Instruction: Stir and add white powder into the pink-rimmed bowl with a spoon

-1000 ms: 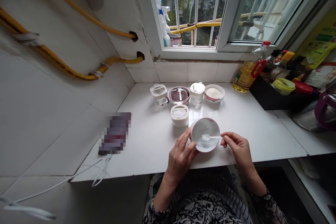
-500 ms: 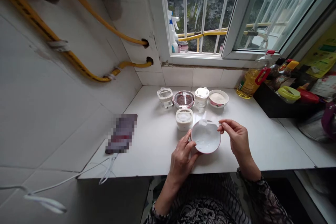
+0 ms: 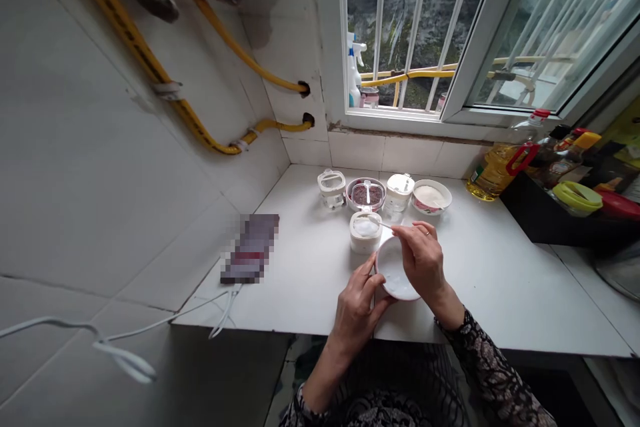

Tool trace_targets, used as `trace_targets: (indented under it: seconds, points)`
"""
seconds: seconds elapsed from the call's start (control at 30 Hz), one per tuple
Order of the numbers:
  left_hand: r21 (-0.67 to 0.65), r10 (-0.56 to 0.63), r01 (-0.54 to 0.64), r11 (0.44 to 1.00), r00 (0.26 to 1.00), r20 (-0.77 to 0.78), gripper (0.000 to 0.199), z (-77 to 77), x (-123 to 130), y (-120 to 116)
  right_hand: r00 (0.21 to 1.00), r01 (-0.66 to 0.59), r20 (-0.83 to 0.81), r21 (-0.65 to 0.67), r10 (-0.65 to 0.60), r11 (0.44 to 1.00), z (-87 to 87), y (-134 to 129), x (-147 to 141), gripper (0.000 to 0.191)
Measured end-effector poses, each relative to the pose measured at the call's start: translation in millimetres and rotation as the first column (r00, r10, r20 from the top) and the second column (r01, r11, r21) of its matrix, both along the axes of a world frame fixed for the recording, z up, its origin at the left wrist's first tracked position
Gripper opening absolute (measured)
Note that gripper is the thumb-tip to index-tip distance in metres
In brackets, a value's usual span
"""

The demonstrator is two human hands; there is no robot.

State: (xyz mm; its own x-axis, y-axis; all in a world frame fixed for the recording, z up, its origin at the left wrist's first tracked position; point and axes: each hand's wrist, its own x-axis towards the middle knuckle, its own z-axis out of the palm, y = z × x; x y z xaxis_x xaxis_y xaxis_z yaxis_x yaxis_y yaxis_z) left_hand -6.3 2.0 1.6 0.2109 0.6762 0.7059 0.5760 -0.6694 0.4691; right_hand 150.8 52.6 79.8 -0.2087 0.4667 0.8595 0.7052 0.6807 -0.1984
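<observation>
My left hand [image 3: 357, 303] grips the left rim of a white bowl [image 3: 395, 273] with a little whitish content at its bottom. My right hand [image 3: 423, 257] pinches the handle of a small white spoon [image 3: 383, 222] and covers the bowl's right part. The spoon's tip is over the mouth of an open white jar [image 3: 365, 240] of white powder. Behind the jar are a bowl of dark reddish stuff [image 3: 360, 197] with a small spoon over it, two lidded jars [image 3: 331, 188] [image 3: 399, 192] and a bowl of pale powder [image 3: 431, 198].
A pixelated dark flat object [image 3: 250, 249] with a white cable lies on the left of the white counter [image 3: 300, 287]. At the right stand an oil bottle [image 3: 493, 167] and a black box [image 3: 520, 207] of bottles. A barred window is behind.
My right hand has moved left with the spoon, from above the white bowl to the open jar. My left hand still holds the bowl. The view has shifted, so the counter appears further right.
</observation>
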Motion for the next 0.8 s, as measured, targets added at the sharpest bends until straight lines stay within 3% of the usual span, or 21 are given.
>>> trace_targets:
  seconds: [0.13, 0.23, 0.4, 0.8]
  points:
    - [-0.012, -0.003, 0.004, 1.000, 1.000, 0.009, 0.025, 0.4, 0.2, -0.2, 0.986, -0.051, -0.168, -0.150, 0.026, 0.987, 3.9, -7.4, 0.1, 0.020]
    - [-0.008, -0.004, 0.004, 1.000, 1.000, 0.004, 0.026, 0.4, 0.1, -0.1, 0.979, -0.098, -0.199, -0.212, 0.055, 0.972, 2.7, -11.2, -1.5, 0.020]
    - [-0.015, -0.003, 0.003, 1.000, 1.000, 0.003, 0.024, 0.1, -0.2, 0.0, 0.982, -0.138, -0.160, -0.216, 0.104, 0.967, -3.3, -7.6, -2.5, 0.021]
    - [-0.009, -0.012, 0.012, 1.000, 0.999, 0.030, 0.022, 0.9, 0.7, -0.5, 0.989, -0.038, -0.149, -0.114, 0.021, 0.993, 3.1, 6.9, 3.2, 0.018]
